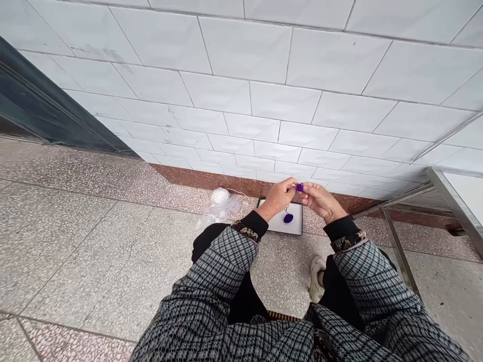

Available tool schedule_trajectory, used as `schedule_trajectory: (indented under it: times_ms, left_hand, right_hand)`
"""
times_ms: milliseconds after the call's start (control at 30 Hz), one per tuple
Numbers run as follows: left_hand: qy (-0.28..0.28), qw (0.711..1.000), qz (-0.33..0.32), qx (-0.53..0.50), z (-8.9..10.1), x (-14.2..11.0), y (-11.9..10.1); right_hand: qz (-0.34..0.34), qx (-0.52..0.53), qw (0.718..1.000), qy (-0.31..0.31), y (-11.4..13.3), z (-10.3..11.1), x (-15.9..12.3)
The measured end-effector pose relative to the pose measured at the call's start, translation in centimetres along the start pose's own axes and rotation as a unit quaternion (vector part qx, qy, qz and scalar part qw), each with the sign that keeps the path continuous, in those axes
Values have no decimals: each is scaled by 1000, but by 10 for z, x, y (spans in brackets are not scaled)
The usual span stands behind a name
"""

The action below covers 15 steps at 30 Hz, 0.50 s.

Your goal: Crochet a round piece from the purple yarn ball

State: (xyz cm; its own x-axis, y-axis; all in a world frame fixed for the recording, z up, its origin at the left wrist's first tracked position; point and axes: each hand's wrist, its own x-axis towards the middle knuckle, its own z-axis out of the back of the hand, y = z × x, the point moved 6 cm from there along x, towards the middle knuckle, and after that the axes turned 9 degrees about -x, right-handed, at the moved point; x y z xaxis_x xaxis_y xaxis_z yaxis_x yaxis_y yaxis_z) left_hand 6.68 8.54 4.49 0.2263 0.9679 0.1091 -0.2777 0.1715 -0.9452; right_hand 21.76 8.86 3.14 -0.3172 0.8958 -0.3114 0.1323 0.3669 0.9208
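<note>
A small purple piece of yarn work (300, 187) is held up between my two hands, above a shallow box. My left hand (279, 197) is closed, its fingertips pinched at the piece's left edge; whether a thin tool is also in them is too small to tell. My right hand (320, 200) pinches the right side between thumb and fingers. A strand hangs below the left fingers to a purple yarn ball (288, 218), which lies in the white, dark-edged box (295, 227) on the floor.
Left of the box, a white yarn ball (221, 197) sits by crumpled clear plastic (215, 213). A tiled wall (256, 125) rises ahead. A metal-framed table (449, 201) stands at the right. My shoe (317, 274) rests on the speckled floor (113, 261).
</note>
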Motion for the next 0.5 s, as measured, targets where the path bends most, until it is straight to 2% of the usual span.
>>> schedule_trajectory:
  times_ms: [100, 200, 300, 367, 500]
  left_hand:
    - [-32, 999, -9, 2, -1, -2, -2]
    - [-42, 999, -1, 20, 1, -1, -5]
    - [-37, 998, 22, 37, 7, -1, -6]
    - [-10, 998, 25, 55, 11, -1, -7]
    - [3, 991, 26, 129, 21, -2, -6]
  right_hand:
    - [13, 45, 998, -47, -7, -2, 5]
    - [21, 44, 996, -69, -12, -4, 8]
    - [19, 15, 996, -91, -9, -6, 5]
    - [40, -15, 993, -110, -2, -6, 2]
    - [46, -77, 993, -81, 8, -14, 1]
